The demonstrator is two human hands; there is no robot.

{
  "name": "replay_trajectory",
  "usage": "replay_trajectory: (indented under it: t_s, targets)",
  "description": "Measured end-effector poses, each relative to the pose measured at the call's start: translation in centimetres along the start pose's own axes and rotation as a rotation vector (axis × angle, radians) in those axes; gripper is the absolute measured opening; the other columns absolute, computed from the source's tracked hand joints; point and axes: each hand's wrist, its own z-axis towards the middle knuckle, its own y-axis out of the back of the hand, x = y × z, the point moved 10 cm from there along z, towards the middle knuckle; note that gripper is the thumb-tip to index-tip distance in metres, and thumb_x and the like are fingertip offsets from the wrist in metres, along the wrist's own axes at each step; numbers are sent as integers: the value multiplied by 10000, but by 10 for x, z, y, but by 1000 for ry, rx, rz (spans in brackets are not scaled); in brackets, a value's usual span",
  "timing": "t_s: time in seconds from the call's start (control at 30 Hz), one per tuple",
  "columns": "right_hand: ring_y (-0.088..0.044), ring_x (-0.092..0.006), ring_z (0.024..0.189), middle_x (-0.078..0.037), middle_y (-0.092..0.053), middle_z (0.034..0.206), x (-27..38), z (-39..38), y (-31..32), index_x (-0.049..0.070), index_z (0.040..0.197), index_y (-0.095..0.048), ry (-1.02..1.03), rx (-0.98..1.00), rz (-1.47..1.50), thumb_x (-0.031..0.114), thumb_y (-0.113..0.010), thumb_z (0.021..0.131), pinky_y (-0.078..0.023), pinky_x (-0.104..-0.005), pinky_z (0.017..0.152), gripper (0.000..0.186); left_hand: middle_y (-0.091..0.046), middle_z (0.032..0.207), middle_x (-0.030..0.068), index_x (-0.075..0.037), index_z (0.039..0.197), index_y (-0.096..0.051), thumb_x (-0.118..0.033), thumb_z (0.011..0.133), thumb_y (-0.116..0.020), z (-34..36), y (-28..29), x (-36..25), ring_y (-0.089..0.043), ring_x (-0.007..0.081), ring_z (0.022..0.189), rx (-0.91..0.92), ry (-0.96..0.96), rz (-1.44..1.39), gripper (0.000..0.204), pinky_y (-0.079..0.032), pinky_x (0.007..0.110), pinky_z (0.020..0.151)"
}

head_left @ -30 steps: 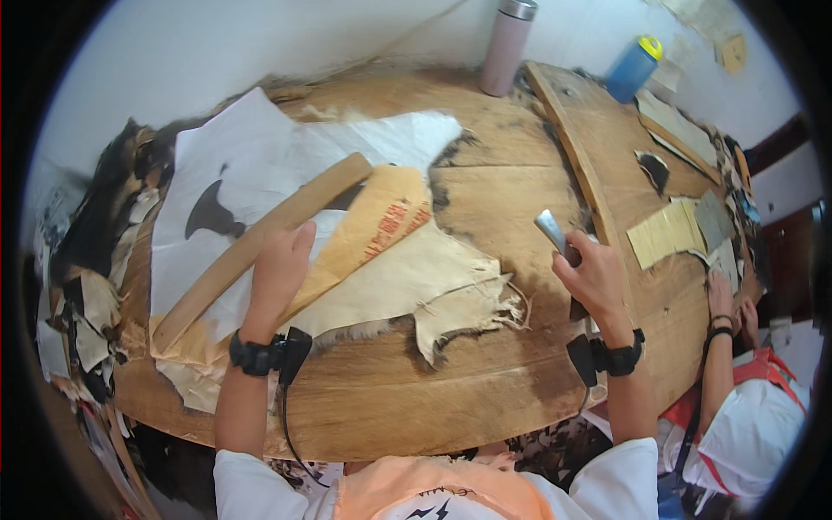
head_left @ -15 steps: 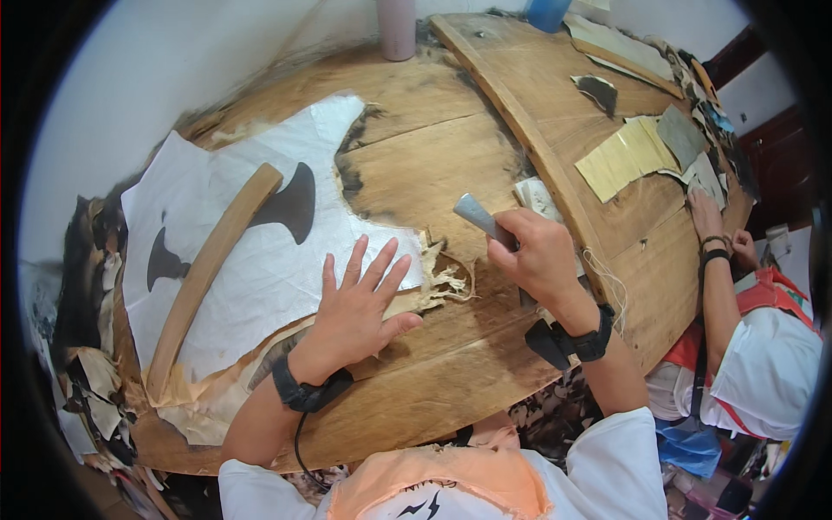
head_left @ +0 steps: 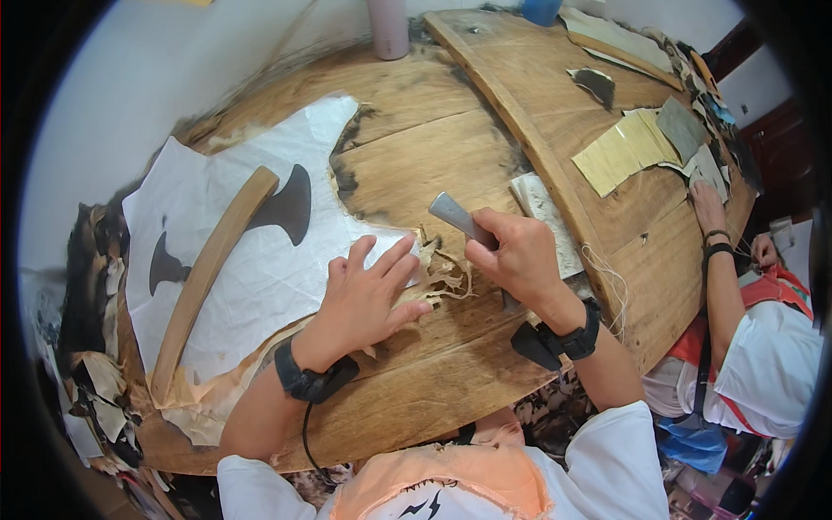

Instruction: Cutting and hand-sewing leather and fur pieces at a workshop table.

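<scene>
My left hand (head_left: 368, 299) has its fingers spread and bent over the right edge of a white sheet (head_left: 230, 160), which lies on a pale hide. Frayed, yellowish strands (head_left: 446, 276) stick out from that edge, just beyond my fingers. To the right, my right fist is wrapped round a grey metal hand tool (head_left: 459, 217). Its broad, flat end points up and left, and a dark part shows below the fist; its exact kind is unclear. My right hand (head_left: 520, 260) is above the bare wood, apart from the sheet.
A curved wooden bar (head_left: 208, 277) with dark flared metal pieces (head_left: 290, 205) lies across the sheet. Beyond a raised wooden strip (head_left: 520, 121), a co-worker's hand (head_left: 709, 204) touches pale pieces beside a yellow sheet (head_left: 615, 156). A pink bottle (head_left: 388, 30) stands at the back.
My right hand has moved left with the metal tool, nearer the frayed edge. The fingers of my left hand have bent more. The co-worker's other hand has shifted slightly.
</scene>
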Motion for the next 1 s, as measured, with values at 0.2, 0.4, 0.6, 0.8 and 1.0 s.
replay_trajectory:
  t_s: [0.2, 0.4, 0.6, 0.8, 1.0]
  targets:
    - [-559, -250, 538, -118, -561, 620, 4, 3, -5, 32, 764, -602, -41, -4, 9, 128, -631, 682, -433, -330, 501, 129, -322, 1423, 8, -112, 1194, -510, -432, 847, -531, 4, -9, 7, -296, 344, 1221, 104, 29, -76, 473, -302, 497, 912]
    - [-519, -188, 529, -58, -512, 657, 71, 14, 40, 31, 721, -589, 364, -222, -12, 135, -727, 660, -405, -296, 477, 183, -517, 1238, 85, -95, 1156, -537, -234, 786, -673, 7, 53, -3, -475, 295, 1080, -211, -85, -380, 418, -414, 368, 825]
    - [-547, -213, 581, -59, -494, 699, 125, 1, 28, 63, 794, -590, 398, 2, 334, 143, -732, 644, -439, -315, 488, 222, -600, 923, 87, -60, 967, -560, -124, 702, -723, -6, 61, -24, -596, 234, 826, -105, -115, -945, 318, -480, 315, 700]
    - [-593, -285, 710, -109, -574, 782, 107, -7, 13, 36, 868, -596, 292, 115, 587, 101, -634, 756, -481, -339, 612, 135, -527, 820, 22, -68, 935, -486, -174, 810, -614, -9, 43, -4, -502, 119, 726, -88, -26, -1214, 208, -425, 276, 641]
    - [-595, -257, 709, -123, -588, 761, 21, 4, -32, 20, 821, -622, 27, 149, 288, 77, -606, 777, -467, -328, 604, 74, -422, 830, -26, -101, 905, -442, -297, 881, -404, 6, 0, 42, -386, 69, 789, -33, 294, -1228, 200, -329, 220, 712]
